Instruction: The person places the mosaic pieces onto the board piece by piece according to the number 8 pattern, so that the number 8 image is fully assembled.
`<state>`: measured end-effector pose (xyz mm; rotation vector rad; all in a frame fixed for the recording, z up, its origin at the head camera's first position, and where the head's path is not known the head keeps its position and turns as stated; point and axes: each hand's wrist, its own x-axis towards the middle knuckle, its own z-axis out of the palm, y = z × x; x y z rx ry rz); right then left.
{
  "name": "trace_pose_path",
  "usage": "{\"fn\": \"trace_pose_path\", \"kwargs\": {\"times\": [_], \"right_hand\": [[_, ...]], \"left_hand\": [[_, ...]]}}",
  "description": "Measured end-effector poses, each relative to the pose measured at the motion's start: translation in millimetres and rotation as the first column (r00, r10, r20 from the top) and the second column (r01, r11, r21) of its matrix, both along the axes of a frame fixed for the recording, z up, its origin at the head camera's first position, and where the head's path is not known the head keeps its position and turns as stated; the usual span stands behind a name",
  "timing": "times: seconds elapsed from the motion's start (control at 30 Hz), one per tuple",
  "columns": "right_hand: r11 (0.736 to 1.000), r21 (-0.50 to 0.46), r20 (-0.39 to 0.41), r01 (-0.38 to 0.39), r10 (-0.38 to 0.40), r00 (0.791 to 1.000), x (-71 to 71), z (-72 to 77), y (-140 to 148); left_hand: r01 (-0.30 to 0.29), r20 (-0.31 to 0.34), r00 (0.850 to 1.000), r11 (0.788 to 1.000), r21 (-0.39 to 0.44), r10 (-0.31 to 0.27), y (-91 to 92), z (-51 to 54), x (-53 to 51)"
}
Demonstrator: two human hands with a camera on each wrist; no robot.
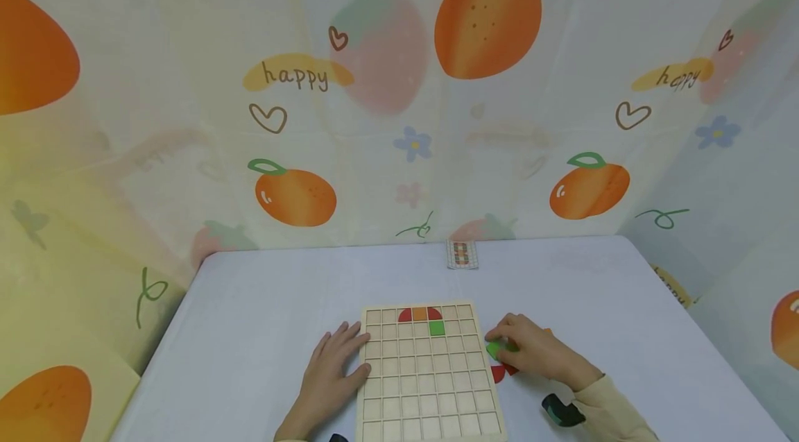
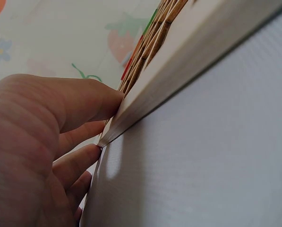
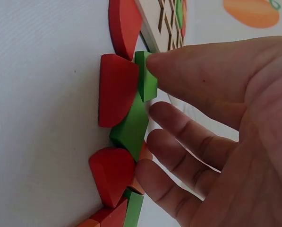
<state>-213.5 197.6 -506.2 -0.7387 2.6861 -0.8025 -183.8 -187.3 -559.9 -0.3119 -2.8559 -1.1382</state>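
A wooden grid board (image 1: 410,386) lies on the table. Along its upper rows sit a red quarter-round block (image 1: 405,316), an orange square block (image 1: 419,314), a second red quarter-round block (image 1: 434,314) and a green square block (image 1: 437,328). My left hand (image 1: 331,369) rests at the board's left edge, thumb and fingertips touching the frame, fingers spread. Beside the right edge, my right hand (image 1: 530,348) pinches a green block (image 3: 147,75) between thumb and forefinger; the forefinger is mostly hidden in the right wrist view. Its other fingers hover by the loose blocks.
Loose blocks lie in a cluster under and beside the right hand: a red rounded block (image 3: 117,90), a darker green block (image 3: 131,124), another red block (image 3: 112,172) and several more. A small patterned card (image 1: 462,255) lies at the table's back edge, before a fruit-print curtain (image 1: 387,150).
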Motion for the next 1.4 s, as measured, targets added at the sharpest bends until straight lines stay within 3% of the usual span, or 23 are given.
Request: {"fn": "trace_pose_path", "kwargs": {"times": [0.37,0.6,0.73,1.13,1.4], "right_hand": [[0.998,0.042,-0.014,0.044,-0.043,0.999,3.7,3.5,-6],[0.993,-0.040,0.084,0.108,-0.104,0.991,-1.1,1.2,0],[0.989,-0.095,0.121,0.114,-0.102,0.987,-7.4,5.4,5],[0.968,-0.167,-0.011,0.188,-0.193,0.981,-33.5,40.5,-9],[0.966,-0.225,-0.045,0.126,-0.140,0.989,-51.0,55.1,-39]], "left_hand": [[-0.004,0.011,1.000,1.000,-0.005,0.004,0.0,1.3,0.9],[-0.003,0.013,1.000,1.000,-0.020,0.003,0.0,-0.3,-0.2],[-0.002,0.012,1.000,1.000,-0.018,0.002,0.0,0.1,-0.1],[-0.001,0.010,1.000,1.000,-0.002,0.001,-1.3,2.7,2.0],[0.001,0.006,1.000,1.000,0.005,-0.001,-1.5,0.9,0.9]]}}
